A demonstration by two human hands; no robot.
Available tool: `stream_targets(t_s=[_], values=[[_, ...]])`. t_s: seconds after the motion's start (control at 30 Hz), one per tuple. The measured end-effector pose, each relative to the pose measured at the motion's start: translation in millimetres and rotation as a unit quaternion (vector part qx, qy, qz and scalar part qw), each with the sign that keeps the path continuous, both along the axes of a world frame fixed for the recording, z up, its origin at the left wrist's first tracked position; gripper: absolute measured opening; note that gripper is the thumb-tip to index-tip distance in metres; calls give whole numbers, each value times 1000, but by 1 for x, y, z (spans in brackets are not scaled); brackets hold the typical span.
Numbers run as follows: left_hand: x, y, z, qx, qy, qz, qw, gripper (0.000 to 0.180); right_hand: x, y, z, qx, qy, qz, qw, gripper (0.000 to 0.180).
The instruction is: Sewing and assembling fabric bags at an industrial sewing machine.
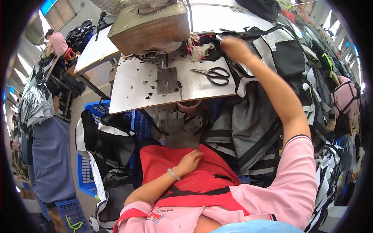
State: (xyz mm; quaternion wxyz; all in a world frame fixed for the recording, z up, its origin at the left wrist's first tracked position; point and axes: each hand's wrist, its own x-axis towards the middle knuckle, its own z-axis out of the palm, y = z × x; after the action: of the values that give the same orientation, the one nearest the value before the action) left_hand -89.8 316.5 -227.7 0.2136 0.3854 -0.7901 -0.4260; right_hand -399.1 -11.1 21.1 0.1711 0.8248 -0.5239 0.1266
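My right hand (236, 47) is stretched far forward and blurred. It rests on the black and white fabric pieces (285, 54) piled at the right of the metal work table (132, 87). Whether its fingers hold a piece is unclear. My left hand (190, 160) lies on my red apron (182, 174) in my lap, fingers loosely curled with nothing in them. Black-handled scissors (213, 73) lie on the table just left of my right hand. A small dark metal plate (167, 80) sits on the table under the press head (151, 24).
A blue crate (83, 171) at my left holds black and white fabric (112, 143). A grey and black fabric heap (248, 128) hangs at my right. A pink cup (189, 106) sits under the table edge. Another person in pink (56, 42) works far left.
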Motion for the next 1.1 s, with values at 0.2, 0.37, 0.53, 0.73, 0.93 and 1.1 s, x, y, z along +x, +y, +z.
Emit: stream_targets(t_s=[0.2,0.37,0.53,0.73,0.93,1.1], values=[[57,14,-57,210,-95,18,973,24,-127,-28,121,-359,-351,-119,857,18],[55,-3,-100,204,-43,41,977,25,-167,-34,-8,158,-77,-246,953,59],[35,-20,-93,353,12,61,933,26,-216,-9,-184,191,-81,-317,925,71],[54,-6,-97,348,32,81,933,26,-196,-17,-153,129,-91,-255,954,65],[69,0,-104,256,46,103,960,18,-179,1,-107,82,-119,-248,958,38],[50,-11,-124,157,95,92,979,22,-376,-11,32,30,-94,-277,956,45]])
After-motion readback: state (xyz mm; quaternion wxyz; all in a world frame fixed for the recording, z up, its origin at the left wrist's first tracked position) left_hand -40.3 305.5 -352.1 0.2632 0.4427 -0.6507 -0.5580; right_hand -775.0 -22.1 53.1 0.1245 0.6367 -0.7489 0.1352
